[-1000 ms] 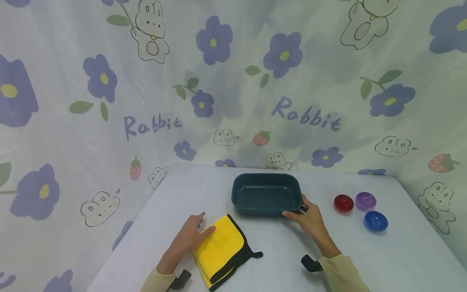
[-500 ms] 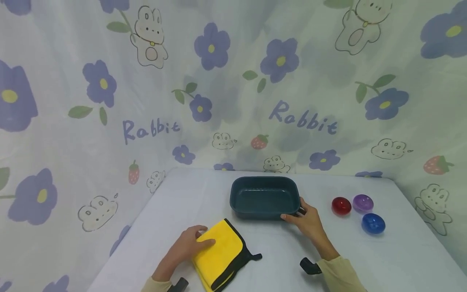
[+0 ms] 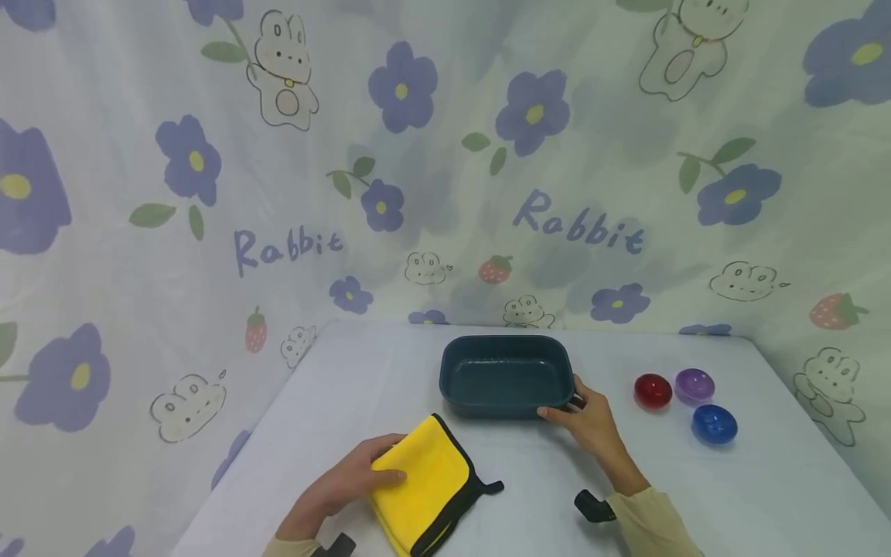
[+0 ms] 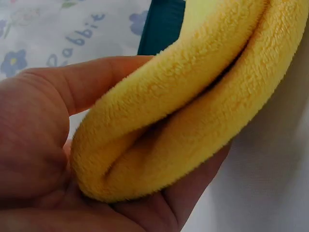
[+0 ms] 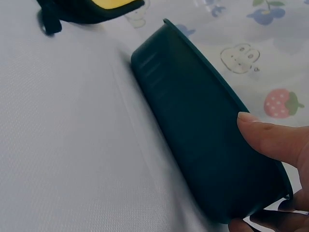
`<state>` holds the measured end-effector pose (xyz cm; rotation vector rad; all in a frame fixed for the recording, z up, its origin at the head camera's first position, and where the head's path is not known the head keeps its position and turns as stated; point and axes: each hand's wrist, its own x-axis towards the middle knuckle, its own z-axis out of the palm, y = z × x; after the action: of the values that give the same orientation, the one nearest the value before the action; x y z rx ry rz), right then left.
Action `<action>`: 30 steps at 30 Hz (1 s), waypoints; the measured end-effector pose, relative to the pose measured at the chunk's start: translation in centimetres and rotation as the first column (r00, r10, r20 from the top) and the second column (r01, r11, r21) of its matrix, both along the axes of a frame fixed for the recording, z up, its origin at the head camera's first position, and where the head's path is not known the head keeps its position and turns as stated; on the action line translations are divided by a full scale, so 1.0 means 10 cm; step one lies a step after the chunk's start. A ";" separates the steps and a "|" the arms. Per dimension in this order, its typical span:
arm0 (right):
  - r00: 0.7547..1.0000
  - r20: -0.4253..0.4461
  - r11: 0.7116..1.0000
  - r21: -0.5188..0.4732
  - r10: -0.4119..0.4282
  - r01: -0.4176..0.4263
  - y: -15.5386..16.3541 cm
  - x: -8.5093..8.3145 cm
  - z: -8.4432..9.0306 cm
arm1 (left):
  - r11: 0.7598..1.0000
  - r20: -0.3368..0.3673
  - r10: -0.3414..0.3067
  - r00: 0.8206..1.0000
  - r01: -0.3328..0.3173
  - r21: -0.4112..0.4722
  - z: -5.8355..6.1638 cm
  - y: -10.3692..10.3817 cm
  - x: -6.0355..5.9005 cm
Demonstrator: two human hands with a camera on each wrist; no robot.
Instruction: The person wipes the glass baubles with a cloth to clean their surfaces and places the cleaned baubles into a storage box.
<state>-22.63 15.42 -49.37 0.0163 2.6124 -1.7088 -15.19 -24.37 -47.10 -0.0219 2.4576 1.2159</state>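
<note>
A folded yellow cloth (image 3: 421,483) with black trim lies at the near left of the white table (image 3: 362,379). My left hand (image 3: 355,480) grips its left edge, thumb on top and fingers beneath; in the left wrist view the cloth (image 4: 183,106) fills the curled hand (image 4: 43,145). A dark teal rectangular dish (image 3: 504,375) stands in the middle. My right hand (image 3: 588,422) holds its near right corner, with the thumb on the dish's outer wall (image 5: 203,135) in the right wrist view.
A red dome (image 3: 653,391), a purple one (image 3: 694,384) and a blue one (image 3: 714,424) sit at the right of the table. A flower-and-rabbit printed curtain (image 3: 445,155) hangs behind and at both sides. Black wrist mounts show near the front edge.
My left hand went from lying flat on the cloth to curling around its left edge, and the cloth shifted slightly. The right hand stays on the dish.
</note>
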 end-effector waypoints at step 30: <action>1.000 0.028 1.000 0.015 -0.004 0.003 0.01 -0.01 0.04 | 0.903 -0.119 -0.189 0.975 0.220 0.368 0.57 0.21 -0.15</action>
<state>-22.78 15.48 -48.98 0.0449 2.6069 -1.6773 -16.70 -22.30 -41.42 0.3918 2.1780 1.5963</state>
